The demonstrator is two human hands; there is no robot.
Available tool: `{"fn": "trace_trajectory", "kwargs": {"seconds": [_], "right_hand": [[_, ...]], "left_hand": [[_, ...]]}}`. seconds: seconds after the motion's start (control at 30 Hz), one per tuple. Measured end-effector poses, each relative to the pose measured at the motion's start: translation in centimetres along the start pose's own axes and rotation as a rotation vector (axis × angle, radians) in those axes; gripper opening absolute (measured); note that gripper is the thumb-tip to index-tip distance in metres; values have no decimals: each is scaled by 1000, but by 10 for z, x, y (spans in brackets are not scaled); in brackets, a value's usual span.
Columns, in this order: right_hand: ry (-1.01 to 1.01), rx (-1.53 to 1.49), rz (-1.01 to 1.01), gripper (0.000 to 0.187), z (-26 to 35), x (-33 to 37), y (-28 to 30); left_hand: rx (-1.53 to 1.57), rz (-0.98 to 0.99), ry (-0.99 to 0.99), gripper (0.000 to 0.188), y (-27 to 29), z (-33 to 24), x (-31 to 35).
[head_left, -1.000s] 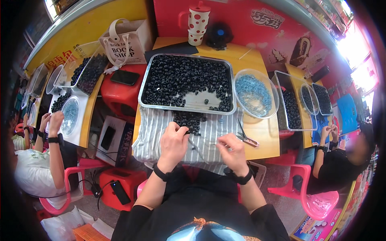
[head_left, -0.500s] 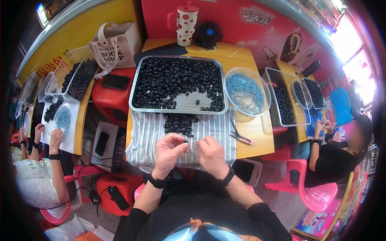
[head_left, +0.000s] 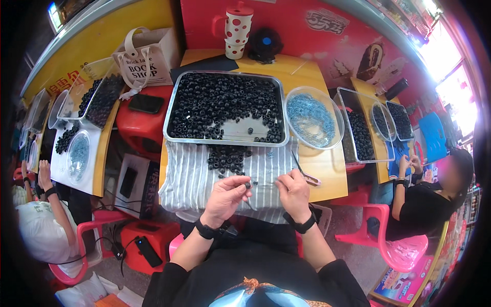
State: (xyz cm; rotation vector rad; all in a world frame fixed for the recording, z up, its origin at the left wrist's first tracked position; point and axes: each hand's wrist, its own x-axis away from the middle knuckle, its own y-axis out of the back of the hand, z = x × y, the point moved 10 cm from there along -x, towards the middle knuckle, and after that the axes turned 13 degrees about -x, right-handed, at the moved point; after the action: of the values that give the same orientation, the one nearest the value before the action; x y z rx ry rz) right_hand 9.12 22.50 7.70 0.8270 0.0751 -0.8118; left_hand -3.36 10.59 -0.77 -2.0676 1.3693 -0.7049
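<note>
My left hand (head_left: 226, 197) pinches a black bead (head_left: 248, 185) between thumb and fingertips, above the front of a striped grey and white cloth (head_left: 271, 176). To its right, clearly apart, my right hand (head_left: 292, 193) is closed in a pinch; what lies between its fingertips is too small to make out. A thin dark strand hangs under the left fingertips. Just beyond my hands, a pile of black beads (head_left: 226, 159) lies on the cloth. Behind that stands a metal tray (head_left: 225, 141) of black beads, and at its right a clear bowl (head_left: 319, 146) of small pale-blue beads.
Scissors (head_left: 311, 179) with pink handles lie right of the cloth on the wooden table (head_left: 332, 187). A polka-dot tumbler (head_left: 238, 31) and black fan (head_left: 266, 43) stand behind the tray. People work at tables on both sides. A phone (head_left: 147, 104) rests on a red stool.
My hands have drawn apart: the right moved rightward, the left a little to the right. The co-worker at left has lifted a hand away from the bowl of pale-blue beads.
</note>
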Motion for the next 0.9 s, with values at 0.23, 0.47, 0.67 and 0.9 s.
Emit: {"fn": "trace_trajectory", "kwargs": {"seconds": [0.23,0.47,0.67,0.9], "right_hand": [[-186,-737,45,8,22,2,-25],[-21,-730,165,13,59,-9,-38],[-198,-760,259,12,47,-4,-48],[-40,-497,27,11,26,-19,-17]], "left_hand": [[2,8,21,21,-4,-1,3],[13,34,22,18,-5,1,7],[-10,105,67,16,-6,2,9],[98,66,17,22,-6,-4,7]]}}
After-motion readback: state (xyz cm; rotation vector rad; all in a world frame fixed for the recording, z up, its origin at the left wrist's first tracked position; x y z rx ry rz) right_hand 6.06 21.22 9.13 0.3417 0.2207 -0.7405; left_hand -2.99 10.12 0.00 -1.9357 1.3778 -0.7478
